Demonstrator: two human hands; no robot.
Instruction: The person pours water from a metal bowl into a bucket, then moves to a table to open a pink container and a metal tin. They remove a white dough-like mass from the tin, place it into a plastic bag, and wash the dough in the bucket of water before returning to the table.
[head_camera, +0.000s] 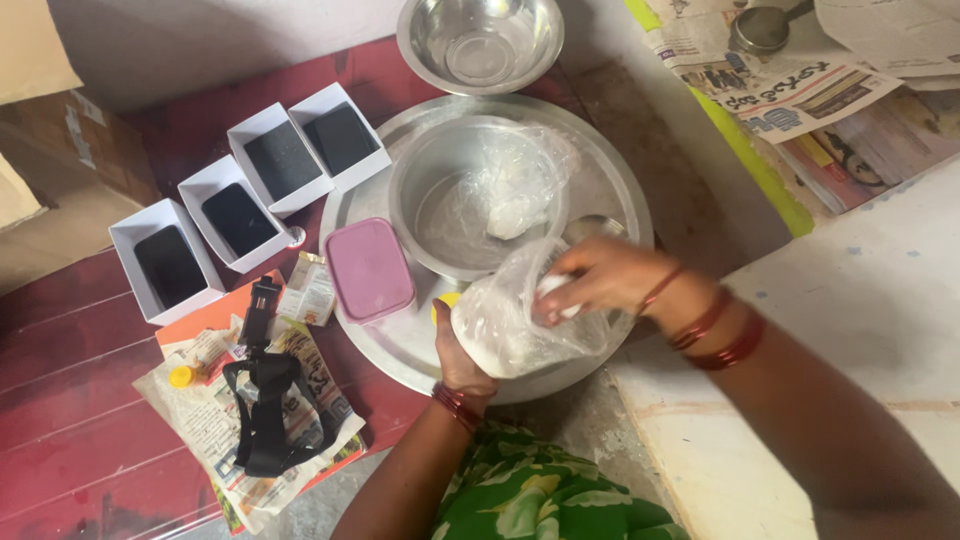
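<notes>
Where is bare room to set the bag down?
Bare platter rim below the pink box; bare red floor left of the white boxes. Crowded: the pan and the newspaper with the black strap.

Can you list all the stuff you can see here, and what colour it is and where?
plastic bag: one, clear with white powder, held over the big tray
big tray: one, silver, centre
pan: one, silver, on the tray, with a second clear bag inside
bowl: one, silver, top
lidded box: one, pink, on the tray's left edge
small boxes: four, white with black insides, left row
strap: one, black, on newspaper, lower left
left hand: under the bag, grip closed on it
right hand: pinching the bag's top
</notes>
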